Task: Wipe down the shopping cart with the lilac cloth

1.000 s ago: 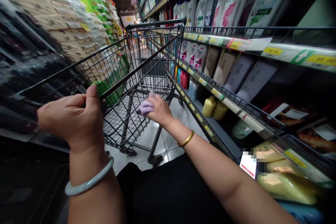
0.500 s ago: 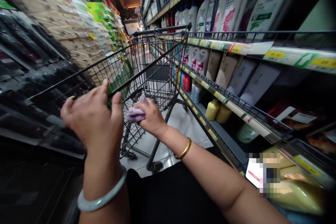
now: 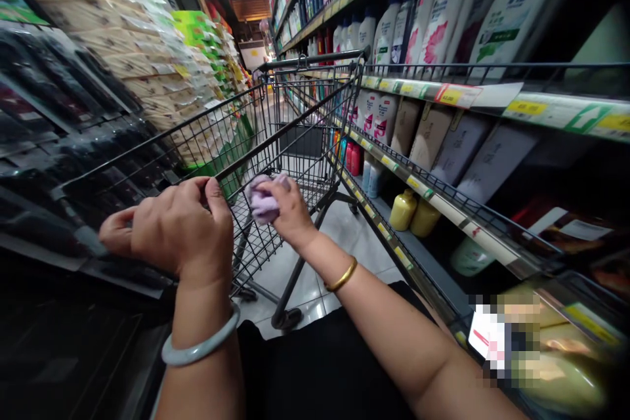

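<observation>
My left hand (image 3: 172, 226), with a pale bangle at its wrist, is closed over the near top rail of a dark wire shopping cart (image 3: 295, 119). Its fingertips are hidden behind the hand and the rail. A crumpled lilac cloth (image 3: 264, 200) is bunched in my right hand (image 3: 294, 213), which is beside the cart's near wire side. Whether the cloth touches the wires I cannot tell. A gold bangle circles the right wrist.
Shampoo bottles (image 3: 445, 16) line the shelves on the right, with a wire-fronted shelf edge (image 3: 443, 88) close by. Stacked tissue packs (image 3: 138, 59) rise on the left. Yellow bottles (image 3: 403, 209) stand on the low shelf. A cart wheel (image 3: 286, 318) rests on the tiled floor (image 3: 339, 223).
The fingers of my left hand, stretched out before, have curled down over the cart rail. My right hand has shifted the cloth slightly. The view has swung a little left.
</observation>
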Tool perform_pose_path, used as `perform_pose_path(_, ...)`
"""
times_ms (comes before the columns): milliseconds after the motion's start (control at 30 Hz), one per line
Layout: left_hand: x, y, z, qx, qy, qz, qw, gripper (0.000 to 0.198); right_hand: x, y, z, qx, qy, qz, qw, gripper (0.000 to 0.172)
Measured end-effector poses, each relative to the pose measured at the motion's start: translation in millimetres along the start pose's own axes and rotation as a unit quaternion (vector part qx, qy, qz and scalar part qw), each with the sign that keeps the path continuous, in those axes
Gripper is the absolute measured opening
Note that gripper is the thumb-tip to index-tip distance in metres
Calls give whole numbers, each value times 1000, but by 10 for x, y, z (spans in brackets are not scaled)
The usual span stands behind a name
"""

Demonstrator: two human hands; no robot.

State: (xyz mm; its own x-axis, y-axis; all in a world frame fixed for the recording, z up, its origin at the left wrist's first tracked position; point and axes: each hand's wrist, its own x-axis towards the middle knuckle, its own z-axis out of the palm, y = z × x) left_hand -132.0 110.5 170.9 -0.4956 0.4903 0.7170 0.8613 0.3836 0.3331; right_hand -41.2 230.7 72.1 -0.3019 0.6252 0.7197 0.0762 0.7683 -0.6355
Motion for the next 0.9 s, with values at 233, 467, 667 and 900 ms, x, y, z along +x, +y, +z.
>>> perform_pose_path(233, -4, -184, 29, 48, 63, -3, 997, 43, 149, -196, -97, 43, 121, -19, 992, 31)
perform_pose_path(467, -68, -257, -84, 72, 111, 28, 991, 38, 245, -295, -93, 47, 111, -79, 990, 26)
perform_pose_path(667, -83, -340, -185, 84, 118, 22, 989, 28, 350, -118, -270, 36, 207, 58, 976, 33)
perform_pose_path(900, -81, -458, -167, 104, 134, 44, 984, 32, 258, -364, -172, 32, 73, -57, 995, 32)
